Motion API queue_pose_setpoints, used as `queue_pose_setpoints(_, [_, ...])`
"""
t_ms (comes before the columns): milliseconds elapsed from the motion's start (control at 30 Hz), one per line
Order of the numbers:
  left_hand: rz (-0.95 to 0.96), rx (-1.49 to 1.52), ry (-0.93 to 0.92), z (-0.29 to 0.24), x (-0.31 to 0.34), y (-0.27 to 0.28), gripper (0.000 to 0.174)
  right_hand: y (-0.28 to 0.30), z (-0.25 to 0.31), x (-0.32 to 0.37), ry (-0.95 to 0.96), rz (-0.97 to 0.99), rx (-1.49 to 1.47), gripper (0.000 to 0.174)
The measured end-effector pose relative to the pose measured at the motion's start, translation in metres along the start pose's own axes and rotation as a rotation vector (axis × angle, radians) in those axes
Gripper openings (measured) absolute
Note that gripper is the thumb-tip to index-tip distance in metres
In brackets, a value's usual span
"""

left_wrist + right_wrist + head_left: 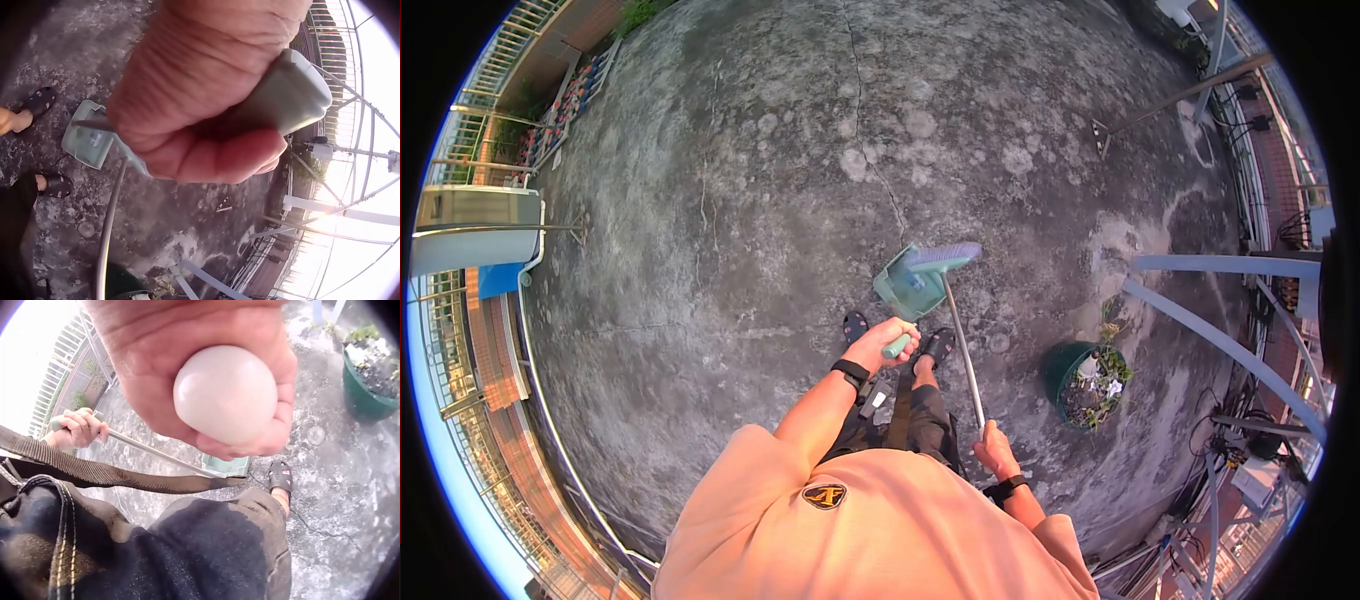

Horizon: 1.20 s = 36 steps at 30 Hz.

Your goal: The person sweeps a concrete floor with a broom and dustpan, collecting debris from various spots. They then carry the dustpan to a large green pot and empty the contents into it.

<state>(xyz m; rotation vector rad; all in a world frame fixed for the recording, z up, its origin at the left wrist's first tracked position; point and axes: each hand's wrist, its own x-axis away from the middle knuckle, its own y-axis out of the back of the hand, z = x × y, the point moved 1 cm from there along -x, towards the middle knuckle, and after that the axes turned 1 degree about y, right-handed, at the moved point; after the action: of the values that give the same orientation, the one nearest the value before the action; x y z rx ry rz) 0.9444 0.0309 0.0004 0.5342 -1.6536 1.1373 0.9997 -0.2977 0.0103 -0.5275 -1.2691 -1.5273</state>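
My left hand [888, 345] grips the pale green handle [294, 94] of a long-handled dustpan. The green pan [903, 292] hangs over or stands on the ground just beyond my feet, with a small pale patch inside it. A broom slants up from there on a metal pole [964, 350], and my right hand [997, 452] holds it near its top end. The pole's rounded white end [225, 394] fills that palm in the right wrist view. The broom head [943, 256], green with purplish bristles and slightly blurred, overlaps the pan's far right edge in the head view.
A green plant pot [1060, 372] with soil and plants stands to my right. Metal frame legs [1200, 264] reach in from the right side. Cracked, stained concrete [780, 190] spreads ahead, with railings [500, 115] along the left edge. My sandalled feet [938, 347] are close to the pan.
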Motion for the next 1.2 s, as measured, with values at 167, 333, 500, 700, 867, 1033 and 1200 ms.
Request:
queue_pose_setpoints(167, [0.011,0.003,0.04,0.01,-0.015,0.007,0.012,-0.018,0.021,-0.034,-0.099,0.001,0.0,0.025])
queue_pose_setpoints(333, [0.003,-0.016,0.026,0.004,-0.009,0.004,0.01,-0.047,0.039,-0.029,-0.005,0.249,0.165,0.037])
queue_pose_setpoints(500, [0.044,0.038,0.015,0.001,-0.006,0.002,0.01,-0.011,0.003,-0.025,-0.083,0.095,-0.04,0.029])
queue_pose_setpoints(700, [0.006,0.005,0.017,0.003,-0.006,0.0,0.012,0.011,0.013,-0.022,-0.085,0.036,0.022,0.027])
queue_pose_setpoints(867, [-0.009,-0.058,0.006,0.011,-0.004,0.0,0.011,-0.027,0.021,-0.045,-0.055,0.085,0.049,0.03])
queue_pose_setpoints(1033, [0.008,-0.036,0.008,0.009,0.0,-0.001,0.011,-0.03,0.028,-0.032,0.001,0.235,0.186,0.034])
queue_pose_setpoints(1200, [0.031,0.014,-0.007,0.007,-0.006,0.002,0.011,0.036,0.012,-0.011,-0.085,0.166,-0.052,0.024])
